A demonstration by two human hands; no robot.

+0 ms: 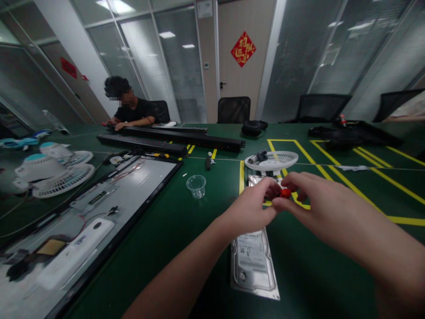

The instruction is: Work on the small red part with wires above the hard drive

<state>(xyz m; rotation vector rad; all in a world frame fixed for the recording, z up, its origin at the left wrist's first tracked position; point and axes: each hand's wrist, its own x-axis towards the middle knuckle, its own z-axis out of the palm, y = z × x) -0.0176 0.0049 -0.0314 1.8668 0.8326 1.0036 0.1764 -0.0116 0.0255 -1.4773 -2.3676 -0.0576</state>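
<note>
My right hand (308, 192) pinches a small red object (285, 193), whose kind I cannot make out, between thumb and fingers. Close against it on the left is my left hand (254, 204), its fingers curled in; what they grip is hidden. Below my hands lies a silver hard drive cover (254, 266) with a printed label, flat on the green table (186, 266). Another silver metal piece (257, 179) shows partly behind my left hand, mostly covered by it.
A clear plastic cup (196, 186) stands left of my hands. Further left lies a large opened panel (156, 177) with a white device (79, 248). White fan grilles (272, 160) and long black bars (199, 138) lie further back. Another person (133, 108) sits across the table.
</note>
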